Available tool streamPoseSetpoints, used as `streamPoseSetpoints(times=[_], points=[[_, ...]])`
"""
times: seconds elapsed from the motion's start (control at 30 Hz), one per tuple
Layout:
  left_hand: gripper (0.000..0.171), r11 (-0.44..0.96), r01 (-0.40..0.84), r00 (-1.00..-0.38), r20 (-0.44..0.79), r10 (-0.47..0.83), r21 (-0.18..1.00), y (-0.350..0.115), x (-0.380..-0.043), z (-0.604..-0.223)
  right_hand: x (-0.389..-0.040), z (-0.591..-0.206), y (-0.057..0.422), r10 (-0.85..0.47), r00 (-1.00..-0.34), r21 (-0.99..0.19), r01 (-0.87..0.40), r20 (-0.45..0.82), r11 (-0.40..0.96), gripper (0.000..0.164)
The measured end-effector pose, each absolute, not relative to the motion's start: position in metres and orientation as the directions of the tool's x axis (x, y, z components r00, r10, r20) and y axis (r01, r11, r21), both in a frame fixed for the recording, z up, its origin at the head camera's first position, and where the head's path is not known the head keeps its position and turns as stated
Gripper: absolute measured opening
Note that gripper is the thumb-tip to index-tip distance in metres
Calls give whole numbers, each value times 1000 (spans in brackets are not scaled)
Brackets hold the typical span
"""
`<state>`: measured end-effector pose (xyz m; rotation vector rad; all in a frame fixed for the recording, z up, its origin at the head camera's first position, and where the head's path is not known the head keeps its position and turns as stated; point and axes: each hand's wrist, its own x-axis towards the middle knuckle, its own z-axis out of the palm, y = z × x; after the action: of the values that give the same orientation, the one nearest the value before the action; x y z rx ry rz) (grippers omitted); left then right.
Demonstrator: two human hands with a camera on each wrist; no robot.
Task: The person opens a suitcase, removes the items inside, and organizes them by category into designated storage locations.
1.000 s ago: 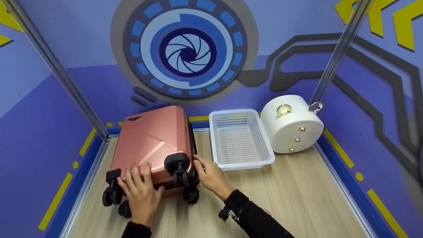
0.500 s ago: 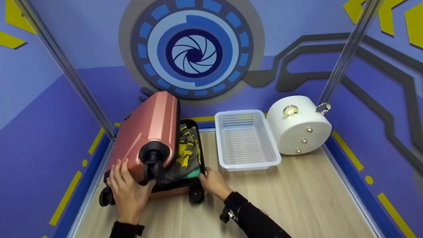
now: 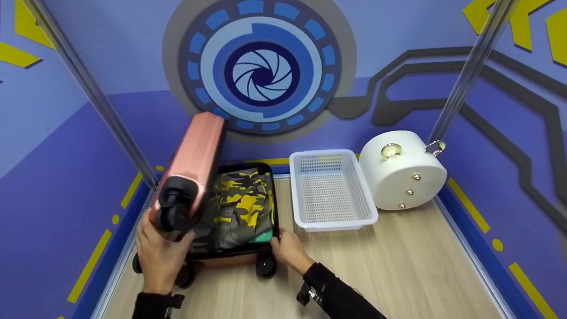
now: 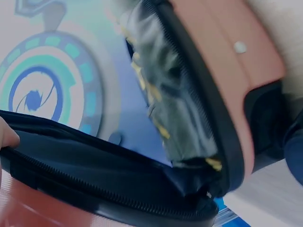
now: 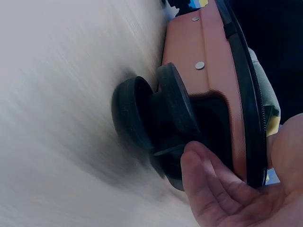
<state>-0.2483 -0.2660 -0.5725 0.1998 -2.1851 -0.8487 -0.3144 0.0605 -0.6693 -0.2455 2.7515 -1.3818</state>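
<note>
A rose-pink suitcase (image 3: 232,260) lies on the wooden surface, its lid (image 3: 195,141) tilted up toward the left. My left hand (image 3: 159,259) grips the lid's near edge beside a black caster; in the left wrist view a digit (image 4: 6,135) curls over the zippered rim. At the base's near right corner my right hand (image 3: 290,250) pinches the rim, with fingers (image 5: 208,184) outside near a caster wheel (image 5: 177,99). Inside lie folded camouflage clothes (image 3: 243,206) in grey and yellow, and a teal cloth (image 3: 263,237). The lid hides the base's left part.
A white perforated plastic basket (image 3: 294,190) stands right of the suitcase. Beyond it sits a round white case (image 3: 401,179) with gold knobs. Patterned blue-purple walls enclose the back and both sides, with metal posts (image 3: 465,84) in the corners.
The lid has swung from nearly closed up and leftward, carried by my left hand, exposing the clothes inside. My right hand stays at the base's near right corner.
</note>
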Motion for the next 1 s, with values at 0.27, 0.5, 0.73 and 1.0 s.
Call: streamPoseSetpoints(times=[0.27, 0.5, 0.73, 1.0], points=[[91, 600, 68, -692, 471, -548, 797, -297, -245, -565, -309, -672, 75, -157, -987, -761, -117, 20, 638, 34], [75, 560, 46, -698, 428, -574, 827, -317, -246, -566, -307, -675, 82, -155, -987, -752, -138, 48, 645, 26], [86, 462, -89, -736, 254, -627, 883, -337, -246, -573, -305, -674, 90, -148, -989, -762, -118, 30, 637, 29], [115, 310, -208, -768, 41, -639, 928, -357, -244, -578, -304, -674, 97, -154, -988, -772, -108, 13, 627, 25]])
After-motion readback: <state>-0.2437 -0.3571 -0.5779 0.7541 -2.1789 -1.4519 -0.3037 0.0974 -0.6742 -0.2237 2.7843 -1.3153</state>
